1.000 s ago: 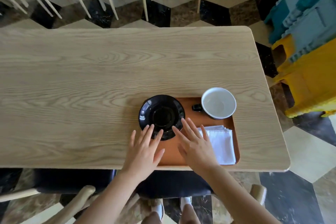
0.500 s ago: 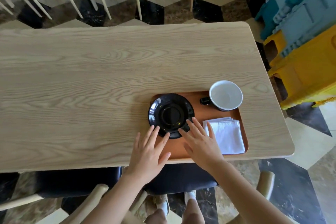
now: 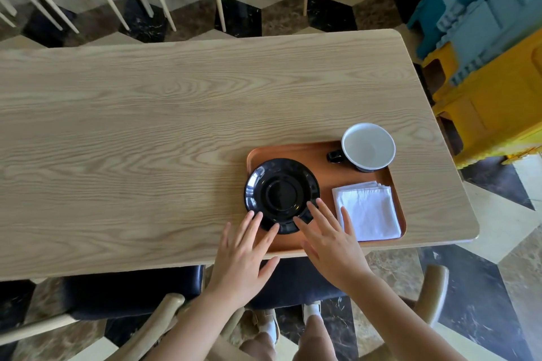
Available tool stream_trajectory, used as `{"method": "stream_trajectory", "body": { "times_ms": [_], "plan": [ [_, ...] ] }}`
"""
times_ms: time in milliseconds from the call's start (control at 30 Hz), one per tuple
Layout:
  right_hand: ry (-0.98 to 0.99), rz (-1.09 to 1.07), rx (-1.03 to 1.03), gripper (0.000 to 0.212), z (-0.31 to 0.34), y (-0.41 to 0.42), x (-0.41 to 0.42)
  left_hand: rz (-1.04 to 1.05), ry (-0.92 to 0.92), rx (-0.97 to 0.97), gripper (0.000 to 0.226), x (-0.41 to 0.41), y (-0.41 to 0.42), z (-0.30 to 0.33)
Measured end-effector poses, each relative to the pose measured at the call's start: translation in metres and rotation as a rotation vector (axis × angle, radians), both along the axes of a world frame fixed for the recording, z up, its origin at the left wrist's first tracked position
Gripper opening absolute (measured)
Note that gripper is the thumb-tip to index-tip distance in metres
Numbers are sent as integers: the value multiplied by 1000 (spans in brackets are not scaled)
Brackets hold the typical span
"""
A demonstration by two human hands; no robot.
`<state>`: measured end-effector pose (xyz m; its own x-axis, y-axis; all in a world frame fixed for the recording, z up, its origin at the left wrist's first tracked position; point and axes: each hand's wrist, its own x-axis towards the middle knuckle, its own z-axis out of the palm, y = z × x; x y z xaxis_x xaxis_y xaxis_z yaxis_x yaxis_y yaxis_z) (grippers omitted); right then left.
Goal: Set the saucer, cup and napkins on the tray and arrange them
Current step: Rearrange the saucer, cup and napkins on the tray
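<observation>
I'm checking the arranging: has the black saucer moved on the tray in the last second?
Yes. The saucer has slid right, further onto the tray; earlier it hung well over the tray's left edge, now only slightly.

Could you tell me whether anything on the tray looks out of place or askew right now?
Yes: the black saucer overhangs the tray's left edge instead of sitting fully inside. The cup is off the saucer, in the far right corner. Napkins lie neatly; nothing is spilled.
</observation>
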<state>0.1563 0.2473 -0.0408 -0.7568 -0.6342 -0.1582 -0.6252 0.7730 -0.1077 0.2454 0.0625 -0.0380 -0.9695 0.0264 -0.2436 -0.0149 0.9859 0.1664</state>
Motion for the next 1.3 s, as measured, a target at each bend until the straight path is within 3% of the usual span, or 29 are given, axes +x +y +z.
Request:
{"method": "stream_trajectory", "body": {
  "times_ms": [333,467,567,667,800,967,1133,1300],
  "plan": [
    [47,8,-90,41,-2,-1,-3,-28,46,-33,52,-11,3,5],
    [114,-31,-253,29,11,2,-24,-22,233,28,44,-51,12,20],
    [162,-211,-430,21,30,18,-64,22,326,166,34,-102,24,33],
    [163,-413,-454,19,46,44,-111,140,288,280,32,-151,41,44],
    [-4,-620,-392,34,49,72,-163,191,197,309,37,-199,69,42],
    [-185,-594,-421,31,34,82,-194,333,118,334,32,-222,89,28],
    [-240,-586,-488,24,30,84,-199,545,45,587,32,-225,84,25],
    [-299,-581,-549,19,30,80,-195,553,13,611,31,-226,72,20]
  ]
}}
